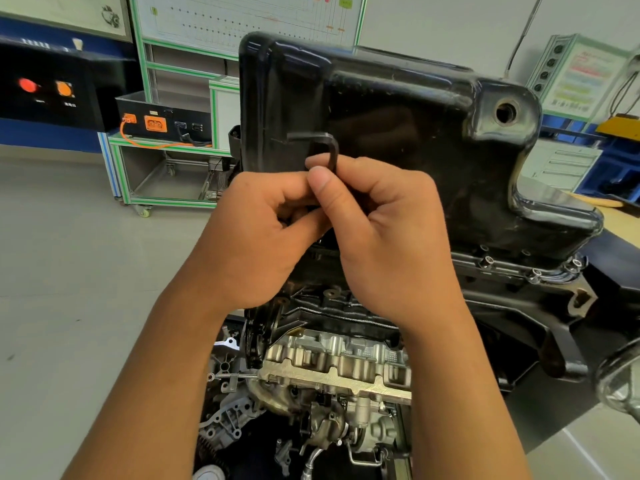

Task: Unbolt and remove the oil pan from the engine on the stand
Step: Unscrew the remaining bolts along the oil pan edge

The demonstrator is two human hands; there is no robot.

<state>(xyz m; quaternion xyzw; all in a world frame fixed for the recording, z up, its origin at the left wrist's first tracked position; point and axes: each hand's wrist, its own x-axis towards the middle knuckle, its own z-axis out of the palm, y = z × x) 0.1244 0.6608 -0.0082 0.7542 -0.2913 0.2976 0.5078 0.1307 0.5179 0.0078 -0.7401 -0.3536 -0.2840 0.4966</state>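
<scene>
right hand (391, 244): thumb and fingers pinch black hex key (327, 147) | left hand (256, 237): fingers curled on the key's lower end | oil pan (398, 133): seated atop engine (346, 362), flange bolts (488, 261) in, behind both hands

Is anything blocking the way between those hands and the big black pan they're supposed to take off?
Nothing visible. The left hand and right hand hold a hex key just in front of the pan. Bolts on its flange show openly at the right; the flange behind the hands is hidden.
</scene>
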